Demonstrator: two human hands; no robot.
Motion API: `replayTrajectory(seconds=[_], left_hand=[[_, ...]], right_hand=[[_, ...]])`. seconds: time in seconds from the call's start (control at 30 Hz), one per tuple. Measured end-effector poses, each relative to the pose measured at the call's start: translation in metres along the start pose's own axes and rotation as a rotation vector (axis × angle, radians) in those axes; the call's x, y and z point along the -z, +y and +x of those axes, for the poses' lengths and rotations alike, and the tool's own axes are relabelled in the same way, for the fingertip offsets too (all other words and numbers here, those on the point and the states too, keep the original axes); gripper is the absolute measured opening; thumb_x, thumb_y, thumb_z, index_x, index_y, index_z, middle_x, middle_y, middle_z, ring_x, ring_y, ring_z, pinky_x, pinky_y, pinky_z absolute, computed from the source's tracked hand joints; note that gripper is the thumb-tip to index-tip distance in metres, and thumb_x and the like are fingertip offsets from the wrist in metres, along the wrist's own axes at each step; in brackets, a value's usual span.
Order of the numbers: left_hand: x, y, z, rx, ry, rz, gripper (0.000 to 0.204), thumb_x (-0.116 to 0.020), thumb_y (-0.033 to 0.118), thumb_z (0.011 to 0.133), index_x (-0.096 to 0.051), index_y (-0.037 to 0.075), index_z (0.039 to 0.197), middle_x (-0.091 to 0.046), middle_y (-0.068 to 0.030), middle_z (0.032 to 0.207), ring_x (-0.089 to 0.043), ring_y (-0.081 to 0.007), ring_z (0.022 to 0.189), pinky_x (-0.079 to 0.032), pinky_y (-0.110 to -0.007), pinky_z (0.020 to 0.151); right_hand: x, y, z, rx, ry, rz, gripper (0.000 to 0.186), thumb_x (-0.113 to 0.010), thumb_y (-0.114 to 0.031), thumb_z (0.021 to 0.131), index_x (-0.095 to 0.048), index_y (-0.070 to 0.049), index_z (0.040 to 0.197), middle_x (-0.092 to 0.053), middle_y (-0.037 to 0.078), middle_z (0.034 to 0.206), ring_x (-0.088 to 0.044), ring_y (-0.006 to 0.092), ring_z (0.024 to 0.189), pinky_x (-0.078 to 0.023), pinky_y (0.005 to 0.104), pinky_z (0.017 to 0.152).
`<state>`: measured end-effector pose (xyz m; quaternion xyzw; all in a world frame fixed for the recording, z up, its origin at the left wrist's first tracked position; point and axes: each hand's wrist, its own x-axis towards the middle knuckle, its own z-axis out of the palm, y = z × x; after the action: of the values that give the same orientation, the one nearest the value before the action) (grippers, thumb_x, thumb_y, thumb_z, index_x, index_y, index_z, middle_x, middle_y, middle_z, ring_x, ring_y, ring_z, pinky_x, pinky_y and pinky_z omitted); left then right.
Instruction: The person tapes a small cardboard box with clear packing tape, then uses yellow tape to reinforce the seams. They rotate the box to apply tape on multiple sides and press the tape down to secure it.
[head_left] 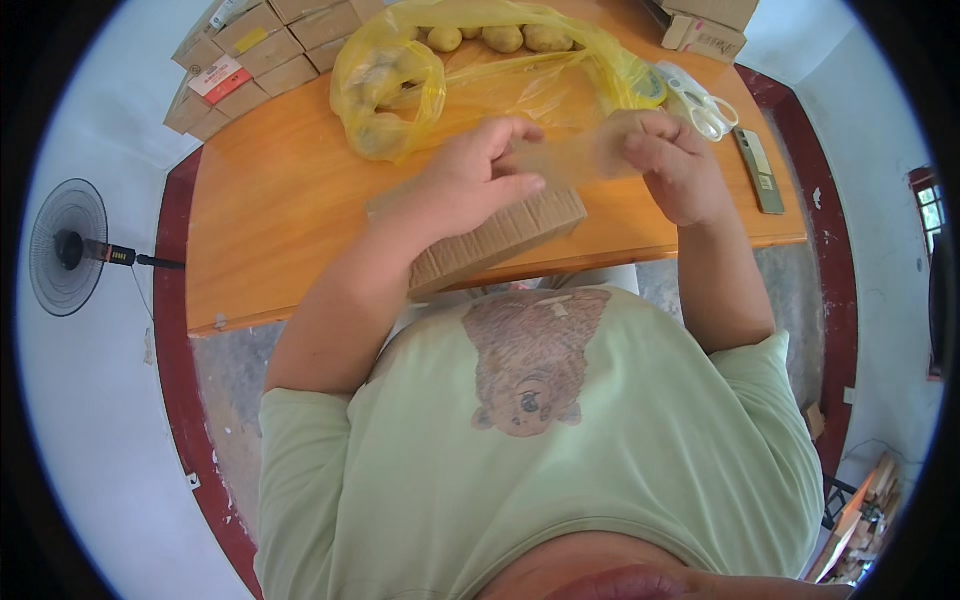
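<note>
A blurred, see-through brownish strip, which looks like packing tape [572, 160], stretches between my hands above the table. My right hand [672, 165] is closed, with one end of the strip pinched in its fingers. My left hand [480, 168] is curved with thumb and fingers apart; the strip's other end reaches the gap between them, and no firm grip shows. Below lies a flat brown cardboard box [500, 238] at the table's near edge, partly covered by my left hand and forearm.
A yellow plastic bag [390, 100] lies at the far side with several potatoes [503, 39]. White-handled scissors [708, 110] and a flat greenish-grey object [760, 172] lie on the right of the wooden table [260, 230]. Stacked cardboard boxes [275, 50] stand far left, more boxes [703, 37] far right.
</note>
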<state>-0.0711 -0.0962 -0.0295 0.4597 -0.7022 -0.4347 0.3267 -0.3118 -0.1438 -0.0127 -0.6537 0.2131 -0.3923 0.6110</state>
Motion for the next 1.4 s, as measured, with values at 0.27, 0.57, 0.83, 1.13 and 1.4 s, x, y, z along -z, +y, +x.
replayTrajectory(seconds=[0.27,0.57,0.83,1.13,1.4], left_hand=[[0.05,0.003,-0.043,0.123,-0.059,-0.026,0.013,-0.066,0.011,0.083,-0.059,0.002,0.092,-0.057,0.0017,0.077,-0.053,-0.0067,0.071,-0.044,-0.023,0.063],[0.111,-0.006,-0.151,0.108,0.308,0.274,0.012,-0.064,0.013,0.085,-0.057,0.004,0.081,-0.051,0.0042,0.069,-0.044,-0.0034,0.061,-0.036,-0.021,0.053],[0.099,-0.067,-0.287,0.643,0.657,0.08,0.012,-0.06,0.011,0.086,-0.058,0.0,0.09,-0.055,0.0004,0.072,-0.05,-0.0076,0.069,-0.04,-0.023,0.061],[0.062,-0.081,-0.285,0.063,1.132,-0.045,0.042,-0.061,0.025,0.088,-0.054,0.001,0.122,-0.059,-0.0138,0.117,-0.052,-0.0257,0.116,-0.033,-0.035,0.101],[0.055,-0.131,-0.279,-0.116,0.872,-0.715,0.04,-0.055,0.034,0.092,-0.055,0.003,0.116,-0.062,-0.0083,0.106,-0.059,-0.0185,0.096,-0.043,-0.035,0.091]], right_hand=[[-0.01,-0.002,0.005,0.064,0.039,-0.038,0.017,-0.057,-0.015,0.088,-0.061,0.0,0.08,-0.06,0.003,0.075,-0.054,0.012,0.072,-0.044,0.0267,0.069],[-0.057,-0.008,0.052,-0.182,-0.116,-0.226,0.025,-0.058,-0.025,0.089,-0.061,0.0,0.084,-0.06,0.003,0.076,-0.056,0.0117,0.07,-0.045,0.0252,0.066],[-0.177,0.006,0.138,-0.048,-0.617,-0.722,0.035,-0.06,-0.034,0.085,-0.064,0.0,0.085,-0.061,0.009,0.07,-0.057,0.0156,0.066,-0.046,0.0312,0.059],[-0.317,0.053,0.146,0.313,-1.053,-0.947,0.035,-0.054,-0.032,0.083,-0.066,0.001,0.076,-0.061,0.02,0.069,-0.06,0.0344,0.067,-0.047,0.043,0.064],[-0.343,0.072,0.142,0.229,-1.096,-0.924,0.037,-0.055,-0.032,0.082,-0.066,0.003,0.072,-0.061,0.022,0.068,-0.06,0.0351,0.066,-0.047,0.0438,0.064]])
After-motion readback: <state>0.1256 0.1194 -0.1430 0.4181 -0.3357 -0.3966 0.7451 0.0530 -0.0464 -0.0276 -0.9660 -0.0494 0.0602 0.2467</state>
